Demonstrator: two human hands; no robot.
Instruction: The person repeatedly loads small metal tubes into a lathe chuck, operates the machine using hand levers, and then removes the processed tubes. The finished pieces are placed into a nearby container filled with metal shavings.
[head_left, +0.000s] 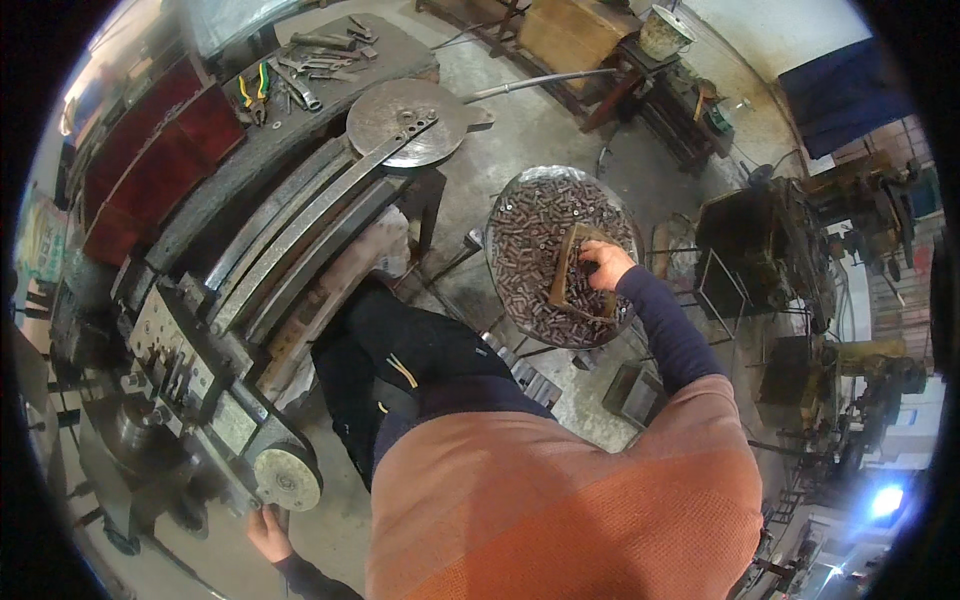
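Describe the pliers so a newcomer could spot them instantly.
Find the gray workbench at the upper left. The pliers lie on it, just right of the dark red panel. Their yellow-and-green handles set them apart from the dull metal tools beside them.

Upper left, we see pliers (263, 85) with yellow-and-green handles lying on a dark worktop (400, 55), beside a loose pile of metal hand tools (322, 66). We record a dark red panel (155, 150) left of these. At the top we find a tan box (572, 40); just right of it, a pale, stained bucket (664, 34). We note dark blue cloth (845, 95) hanging at upper right, a dark metal box (637, 393) on the grey floor (585, 418), and a glaring light (886, 501) lower right.
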